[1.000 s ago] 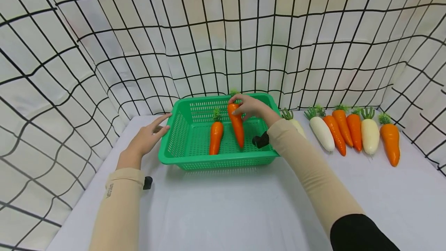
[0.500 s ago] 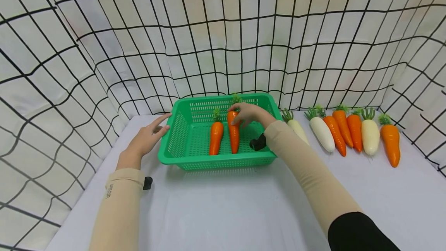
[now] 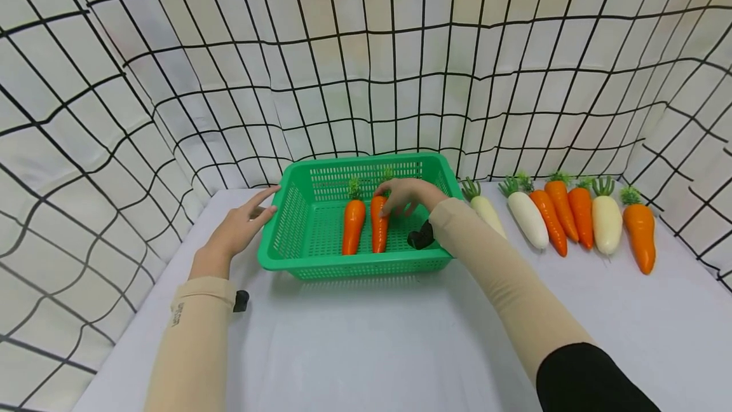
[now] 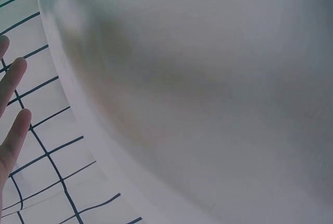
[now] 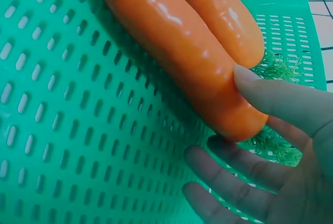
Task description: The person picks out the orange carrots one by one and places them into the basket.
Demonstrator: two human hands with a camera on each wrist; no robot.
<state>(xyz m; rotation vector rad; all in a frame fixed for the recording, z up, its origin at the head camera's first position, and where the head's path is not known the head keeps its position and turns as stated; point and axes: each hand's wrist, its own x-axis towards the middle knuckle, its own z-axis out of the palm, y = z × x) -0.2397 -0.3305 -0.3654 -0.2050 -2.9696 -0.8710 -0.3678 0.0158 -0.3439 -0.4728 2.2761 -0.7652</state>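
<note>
A green plastic basket [image 3: 354,262] stands on the table with two orange carrots inside. My right hand [image 3: 407,194] reaches in over its right side and holds the right carrot [image 3: 379,224] near its leafy end. The right wrist view shows the thumb [image 5: 250,78] on this carrot [image 5: 171,41], an index finger passing behind it and the other fingers spread by the basket floor. The left carrot [image 3: 354,224] lies alongside, roughly parallel. At the basket's left rim, my left hand [image 3: 237,227] has its fingers extended, fingertips right at the edge.
Right of the basket lie a white radish [image 3: 486,212], another white radish [image 3: 527,220], several carrots [image 3: 580,215] and a cream radish [image 3: 606,224]. Black netting [image 3: 372,75] over white cloth encloses the back and sides. White cloth [image 3: 366,342] covers the table.
My right hand has lowered the carrot into the basket and turned it straighter, beside the other one. The left hand has stayed at the rim.
</note>
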